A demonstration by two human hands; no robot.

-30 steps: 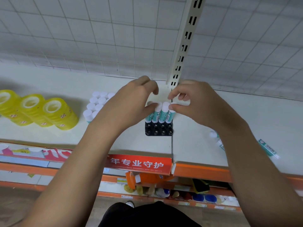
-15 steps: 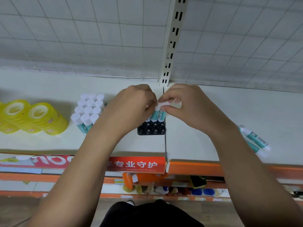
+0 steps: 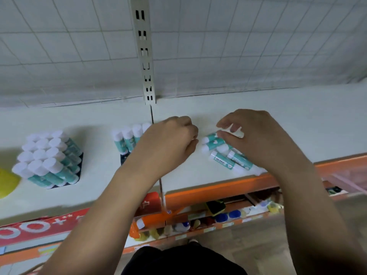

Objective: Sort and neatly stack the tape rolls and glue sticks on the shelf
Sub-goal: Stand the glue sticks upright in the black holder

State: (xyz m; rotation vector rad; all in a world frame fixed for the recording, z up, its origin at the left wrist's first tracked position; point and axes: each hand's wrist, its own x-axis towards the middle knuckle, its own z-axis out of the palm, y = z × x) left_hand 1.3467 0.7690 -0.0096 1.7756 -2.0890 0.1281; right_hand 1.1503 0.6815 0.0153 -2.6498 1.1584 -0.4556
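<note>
A black tray [image 3: 79, 165] packed full of white-capped teal glue sticks [image 3: 44, 155] stands at the left of the white shelf [image 3: 99, 185]. A second tray [image 3: 124, 157] holds one row of upright glue sticks [image 3: 129, 138], partly hidden behind my left wrist. My left hand [image 3: 168, 141] hovers just right of it with loosely curled fingers; I see nothing in it. Several loose glue sticks [image 3: 222, 158] lie in a pile to the right. My right hand [image 3: 256, 141] reaches into that pile, thumb and fingers pinching a glue stick [image 3: 237, 132]. A yellow tape roll [image 3: 7, 183] shows at the left edge.
A slotted metal upright [image 3: 145, 56] rises from the shelf's back at the seam between two boards. A wire grid back panel [image 3: 238, 46] stands behind. The orange shelf lip [image 3: 208, 190] runs along the front, with a lower shelf of small goods [image 3: 214, 213] beneath.
Both hands left the caps of the glue sticks in the partly filled tray and moved right to the loose pile. My view swung right, so the tape rolls slid almost out of sight.
</note>
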